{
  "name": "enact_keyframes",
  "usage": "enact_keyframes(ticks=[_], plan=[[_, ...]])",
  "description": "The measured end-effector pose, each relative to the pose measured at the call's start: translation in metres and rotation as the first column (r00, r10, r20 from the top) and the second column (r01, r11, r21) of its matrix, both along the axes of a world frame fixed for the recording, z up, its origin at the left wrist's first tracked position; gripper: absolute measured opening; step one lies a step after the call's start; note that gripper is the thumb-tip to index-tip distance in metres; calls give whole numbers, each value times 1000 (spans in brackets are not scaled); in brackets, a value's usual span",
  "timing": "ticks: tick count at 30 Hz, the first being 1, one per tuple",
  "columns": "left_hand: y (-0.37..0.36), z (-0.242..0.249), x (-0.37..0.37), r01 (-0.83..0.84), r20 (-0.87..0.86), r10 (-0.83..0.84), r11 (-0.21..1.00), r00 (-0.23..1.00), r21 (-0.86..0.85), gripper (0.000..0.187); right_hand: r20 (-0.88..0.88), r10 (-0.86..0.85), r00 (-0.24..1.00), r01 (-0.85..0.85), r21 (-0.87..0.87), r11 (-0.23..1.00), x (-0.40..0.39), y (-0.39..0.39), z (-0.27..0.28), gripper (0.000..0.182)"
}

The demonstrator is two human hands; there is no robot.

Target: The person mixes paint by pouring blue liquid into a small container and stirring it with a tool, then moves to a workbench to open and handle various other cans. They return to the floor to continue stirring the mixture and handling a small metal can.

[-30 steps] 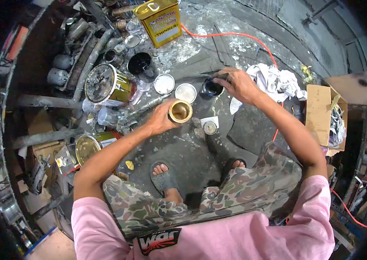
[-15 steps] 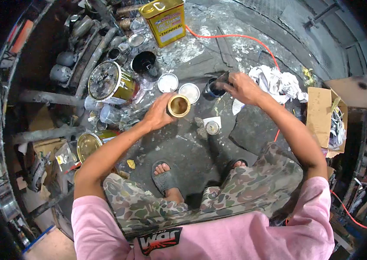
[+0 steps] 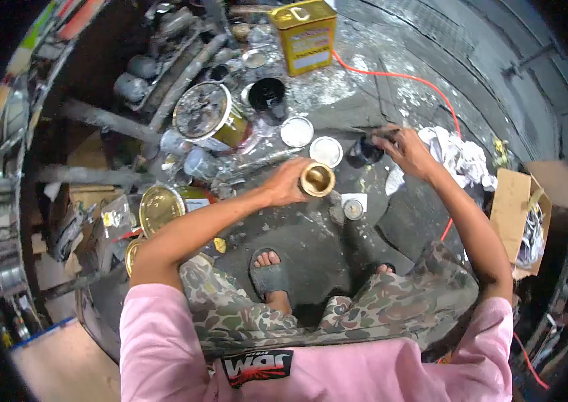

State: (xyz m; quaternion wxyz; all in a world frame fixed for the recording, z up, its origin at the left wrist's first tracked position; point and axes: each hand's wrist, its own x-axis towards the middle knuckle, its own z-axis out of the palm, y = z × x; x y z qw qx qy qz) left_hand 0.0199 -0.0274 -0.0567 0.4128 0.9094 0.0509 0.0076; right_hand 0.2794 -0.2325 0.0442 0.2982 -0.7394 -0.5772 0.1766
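Note:
My left hand (image 3: 289, 182) is wrapped round the side of a small open can (image 3: 317, 179). The can has a gold rim, and its inside looks brownish gold. Over to the right, my right hand (image 3: 406, 151) has its fingers drawn together at the rim of a dark cup (image 3: 364, 154). Something dark and thin seems to sit between those fingers, but blur hides what it is. Two round white lids (image 3: 326, 152) lie on the floor between the hands. Below them, a small tin (image 3: 353, 210) stands on a white square.
A yellow thinner can (image 3: 305, 43) stands at the back. To the left are a paint-crusted bucket (image 3: 201, 110) and a black-coated container (image 3: 268, 95). White rags (image 3: 461, 157), an orange hose (image 3: 411, 77) and a cardboard box (image 3: 510, 211) lie to the right.
The whole view has shifted, so things appear farther right and lower. Against the lids, the can in my left hand has moved slightly right and nearer. My right hand stays at the dark cup.

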Motion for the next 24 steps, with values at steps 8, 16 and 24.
enact_keyframes(ticks=[8,16,24], plan=[[15,10,-2,-51,-29,52,998,998,34,80,191,11,982,14,-128,992,9,-1,-3,26],[25,48,6,-57,174,33,989,984,137,75,201,4,980,16,-99,995,18,-4,-9,24],[28,48,4,-43,181,13,986,983,163,70,287,-47,957,131,-281,951,11,-6,5,26]])
